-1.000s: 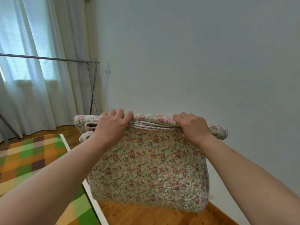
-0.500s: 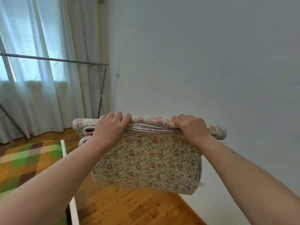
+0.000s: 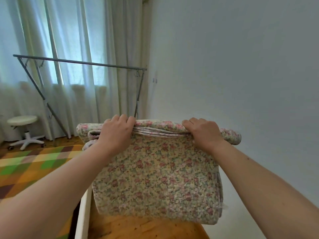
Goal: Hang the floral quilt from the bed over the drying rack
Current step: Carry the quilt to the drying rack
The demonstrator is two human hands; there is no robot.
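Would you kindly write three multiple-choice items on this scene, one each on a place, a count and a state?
1. Where does the drying rack stand?
A. before the curtains
B. beside a door
C. out on a balcony

2. How many hands grip the floral quilt?
A. none
B. one
C. two

3. What state is the quilt in?
A. spread flat on a table
B. folded, held in the air
C. draped over the rack

Answers:
1 A, its bar crosses the curtains.
2 C, the left hand and the right hand both clutch its top edge.
3 B, folded layers show between the hands and it hangs above the floor.
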